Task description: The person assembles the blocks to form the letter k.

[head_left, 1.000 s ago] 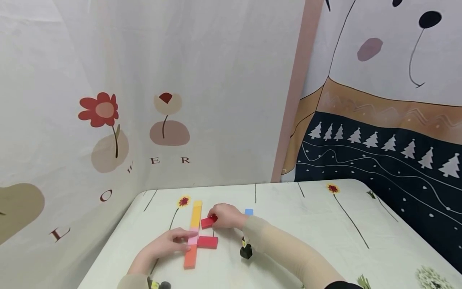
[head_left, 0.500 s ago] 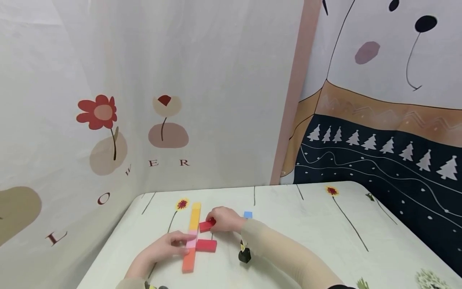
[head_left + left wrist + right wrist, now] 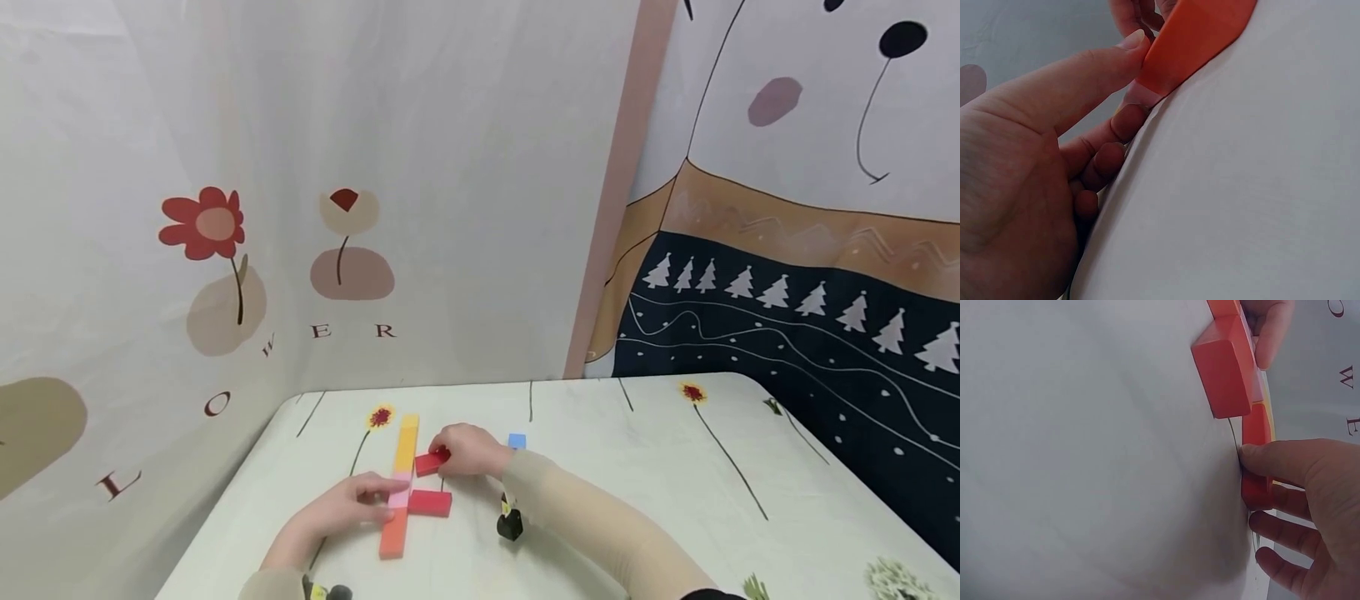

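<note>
On either side of the pink block [image 3: 398,499] that my left hand [image 3: 351,505] pinches, the yellow block [image 3: 406,450] and orange block [image 3: 393,535] already line up, near red block [image 3: 431,503] beside it. Past it, my right hand [image 3: 471,451] pinches the far red block [image 3: 427,464], seemingly left to settle.

Behind this flower-patterned white table [image 3: 611,437], softly lit pale cloth [image 3: 480,208] hangs far and left, printed with a red flower [image 3: 215,223], and at right I see a dark band [image 3: 675,318] (white fir trees [image 3: 773,293] lined along it).
</note>
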Available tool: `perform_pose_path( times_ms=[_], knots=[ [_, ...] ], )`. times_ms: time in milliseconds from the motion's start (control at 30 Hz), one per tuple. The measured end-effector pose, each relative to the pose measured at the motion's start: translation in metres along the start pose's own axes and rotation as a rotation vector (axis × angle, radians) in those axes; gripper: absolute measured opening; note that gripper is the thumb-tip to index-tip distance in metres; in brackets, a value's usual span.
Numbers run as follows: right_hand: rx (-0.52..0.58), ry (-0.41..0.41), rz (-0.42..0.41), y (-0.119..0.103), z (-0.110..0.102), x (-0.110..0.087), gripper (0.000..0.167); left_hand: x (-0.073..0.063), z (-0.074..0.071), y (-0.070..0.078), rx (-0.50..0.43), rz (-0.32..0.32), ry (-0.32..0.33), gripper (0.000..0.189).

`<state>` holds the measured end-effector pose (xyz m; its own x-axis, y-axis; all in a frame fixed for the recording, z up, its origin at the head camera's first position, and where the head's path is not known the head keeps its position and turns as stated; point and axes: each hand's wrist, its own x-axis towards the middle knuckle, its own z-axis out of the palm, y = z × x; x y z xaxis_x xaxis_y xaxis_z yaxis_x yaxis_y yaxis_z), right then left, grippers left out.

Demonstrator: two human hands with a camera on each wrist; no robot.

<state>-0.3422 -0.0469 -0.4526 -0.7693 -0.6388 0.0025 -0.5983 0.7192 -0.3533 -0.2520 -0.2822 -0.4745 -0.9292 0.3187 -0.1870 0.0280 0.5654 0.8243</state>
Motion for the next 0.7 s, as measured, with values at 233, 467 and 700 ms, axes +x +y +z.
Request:
perform_pose_path(
  times_ms=[233,467,700],
  knots=[
    [-0.003,0.005,-0.014,0.0019,0.0003,0.0016,0.030,-0.0018,0.0005,0.0028,0.003,-0.003,0.003,0.048],
    [-0.007,0.012,-0.020,0.0008,0.0001,0.0008,0.030,-0.0011,-0.0013,0.0013,-0.002,-0.010,0.001,0.048],
    [0.004,0.016,-0.023,0.0010,0.0012,-0.0015,0.035,0.0007,0.0001,-0.0034,0.029,0.014,-0.007,0.048]
  ],
)
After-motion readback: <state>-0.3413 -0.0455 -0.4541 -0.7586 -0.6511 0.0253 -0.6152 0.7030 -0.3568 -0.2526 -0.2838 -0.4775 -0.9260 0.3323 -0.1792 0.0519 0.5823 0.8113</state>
